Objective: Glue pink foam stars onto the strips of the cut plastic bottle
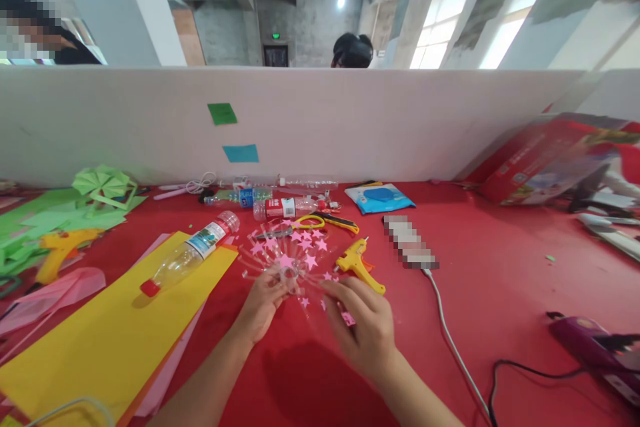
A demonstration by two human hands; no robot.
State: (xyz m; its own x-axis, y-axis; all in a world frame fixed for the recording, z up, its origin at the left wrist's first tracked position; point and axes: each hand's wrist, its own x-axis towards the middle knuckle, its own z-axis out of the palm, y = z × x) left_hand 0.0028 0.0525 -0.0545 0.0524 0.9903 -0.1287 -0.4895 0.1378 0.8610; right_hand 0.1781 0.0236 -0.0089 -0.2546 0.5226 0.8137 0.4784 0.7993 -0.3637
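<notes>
A clear plastic bottle piece (291, 273), cut into many thin strips that fan out, hangs low over the red table. Pink paper stars (311, 261) sit on the strips. My left hand (261, 301) is closed on the ring-like middle of this piece, from its near left side. At its right side is my right hand (364, 328), fingers curled and thumb and forefinger close together among the strips. Whatever lies between those fingertips is too small to make out. Just beyond my right hand lies a yellow glue gun (356, 263).
Behind the cut bottle lie yellow-handled scissors (311, 221), a utility knife (340, 222) and several bottles. Another bottle (187, 250) rests on yellow paper (107, 340) at left. A phone (407, 240) with a white cable, wipes (380, 198) and a white partition (320, 120) stand around.
</notes>
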